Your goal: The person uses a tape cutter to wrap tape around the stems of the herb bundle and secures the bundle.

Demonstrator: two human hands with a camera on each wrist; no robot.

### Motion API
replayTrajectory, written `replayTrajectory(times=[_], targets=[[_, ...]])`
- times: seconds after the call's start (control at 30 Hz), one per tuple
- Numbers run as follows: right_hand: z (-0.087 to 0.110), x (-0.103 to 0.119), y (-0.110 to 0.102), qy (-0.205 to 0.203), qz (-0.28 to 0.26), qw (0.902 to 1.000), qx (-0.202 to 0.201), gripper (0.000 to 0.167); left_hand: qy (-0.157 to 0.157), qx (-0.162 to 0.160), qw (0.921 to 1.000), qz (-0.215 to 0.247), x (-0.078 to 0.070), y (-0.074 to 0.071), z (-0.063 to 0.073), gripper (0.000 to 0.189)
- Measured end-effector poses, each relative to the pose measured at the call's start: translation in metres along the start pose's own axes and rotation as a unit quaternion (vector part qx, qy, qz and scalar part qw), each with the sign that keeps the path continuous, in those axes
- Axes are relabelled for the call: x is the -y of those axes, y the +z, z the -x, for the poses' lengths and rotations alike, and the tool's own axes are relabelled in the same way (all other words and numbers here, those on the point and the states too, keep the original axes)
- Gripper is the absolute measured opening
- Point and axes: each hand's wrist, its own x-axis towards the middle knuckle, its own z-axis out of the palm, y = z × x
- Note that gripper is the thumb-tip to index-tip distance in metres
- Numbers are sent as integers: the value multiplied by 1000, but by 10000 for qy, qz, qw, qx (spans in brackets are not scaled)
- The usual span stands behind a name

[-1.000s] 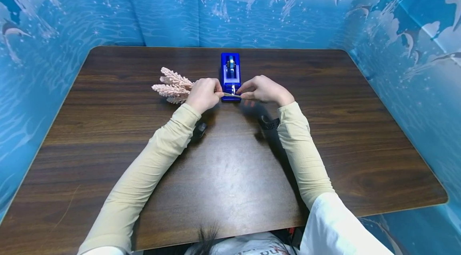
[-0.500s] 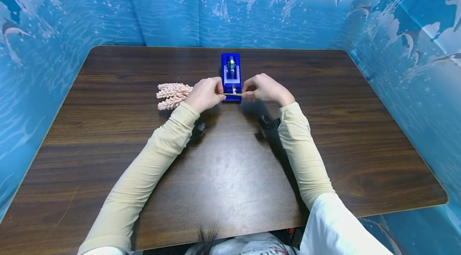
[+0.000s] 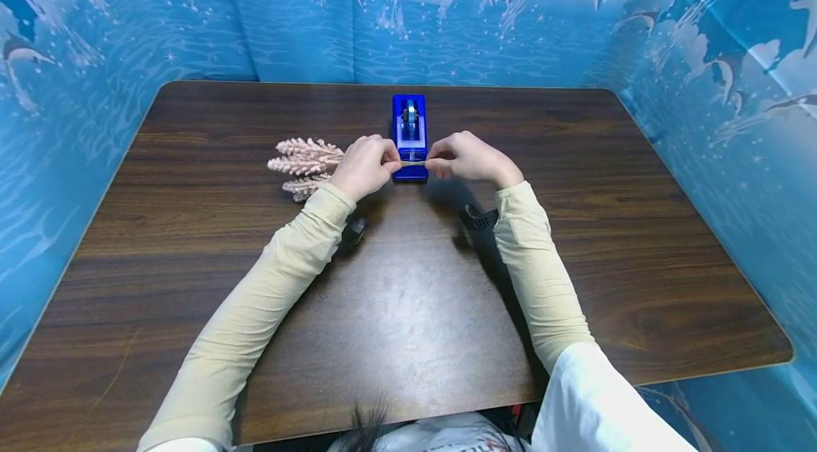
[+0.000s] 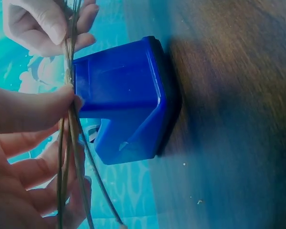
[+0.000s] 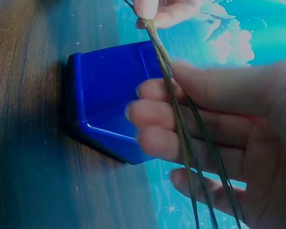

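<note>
A bunch of pale pink artificial flowers (image 3: 306,156) points left in the head view. My left hand (image 3: 364,167) pinches its thin stems (image 3: 413,164) between thumb and fingers; the flower bases are hidden behind that hand. My right hand (image 3: 471,156) pinches the same stems farther right, thumb against fingers. In the right wrist view, the loose stem ends (image 5: 186,148) fan out across its fingers. A shiny wrap, perhaps tape, seems to lie around the bundle between the hands. Right behind the stems stands a blue tape dispenser (image 3: 409,129) with a roll in it.
The dark wooden table (image 3: 606,239) extends on all sides. A black wrist strap mount (image 3: 479,218) shows by the right forearm, another dark device (image 3: 354,230) under the left one. A blue dolphin-print curtain (image 3: 306,12) hangs beyond the table edges.
The flower heads swing and roll as the stems turn between my fingers. My hands come slightly closer together, and the stretch of stem between them now sits a little higher in view.
</note>
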Motion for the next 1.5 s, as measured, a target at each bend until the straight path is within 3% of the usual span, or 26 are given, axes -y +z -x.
replayTrajectory(times=[0.47,0.9,1.1,1.33,1.5], targets=[[-4,-2,3,343,-409,9986,-13,22,-176,-36,9998,-71,-2,0,1,9],[-1,-3,2,513,-909,9945,-63,19,68,-281,9996,64,-1,2,0,7],[0,-3,-1,513,-756,9958,-103,18,146,-365,9991,176,-2,2,0,7],[0,-4,-3,345,-325,9987,-183,17,82,-92,9992,383,-4,2,1,11],[1,-5,-3,292,-348,9986,-260,17,-28,182,9997,176,-6,4,-1,25]])
